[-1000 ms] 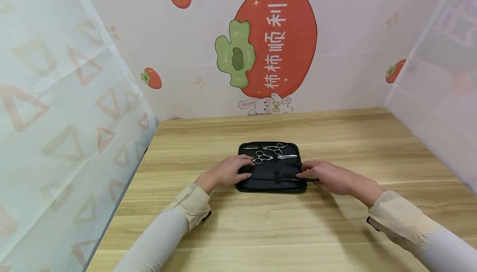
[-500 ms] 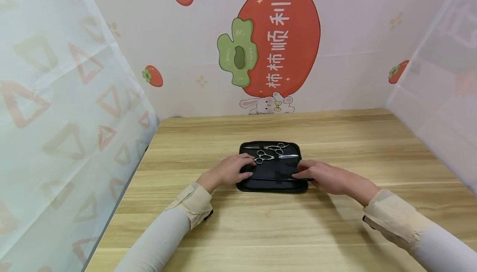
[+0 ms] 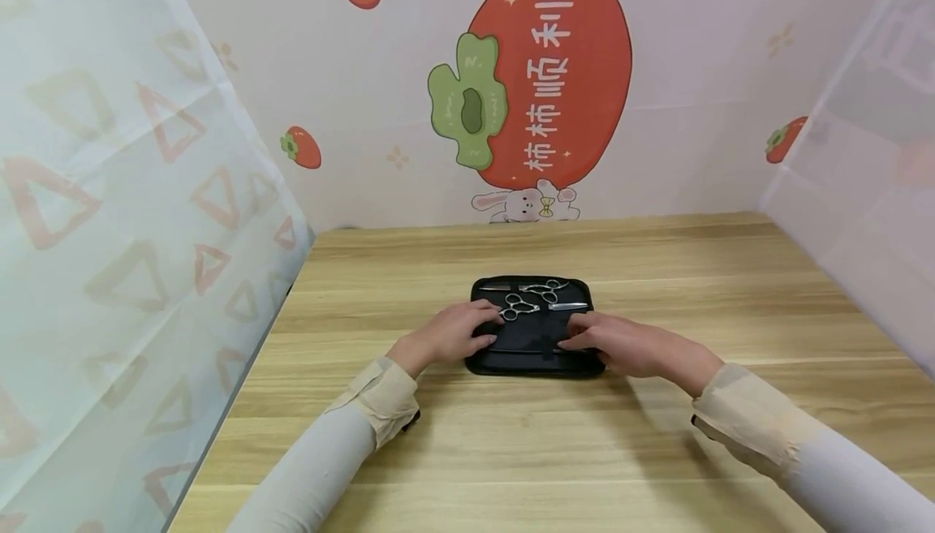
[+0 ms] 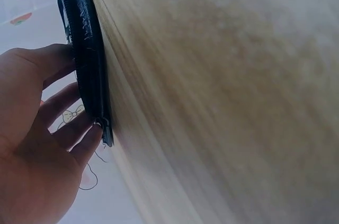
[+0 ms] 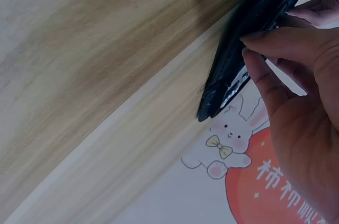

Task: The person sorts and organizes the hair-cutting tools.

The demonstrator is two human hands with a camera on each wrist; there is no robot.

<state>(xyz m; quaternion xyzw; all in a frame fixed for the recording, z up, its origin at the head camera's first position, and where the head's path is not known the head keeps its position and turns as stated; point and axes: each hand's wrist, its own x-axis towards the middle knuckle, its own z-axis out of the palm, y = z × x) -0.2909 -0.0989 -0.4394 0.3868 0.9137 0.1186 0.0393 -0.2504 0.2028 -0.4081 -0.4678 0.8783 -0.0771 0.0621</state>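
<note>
In the head view, I see the black case (image 3: 533,366) open on the table (image 3: 511,452); upper scissors (image 3: 539,289) and lower scissors (image 3: 532,307) lie toward its twelve o'clock, so that part looks done. The left hand (image 3: 454,334) rests at nine, fingers loosely spread; the right hand (image 3: 621,342) covers four o'clock, where I judge work remains.

The left wrist view gives me only the case edge-on, contents hidden.

In the right wrist view, thumb and forefinger nearly meet; dark on dark, I can't tell whether they pinch anything.
</note>
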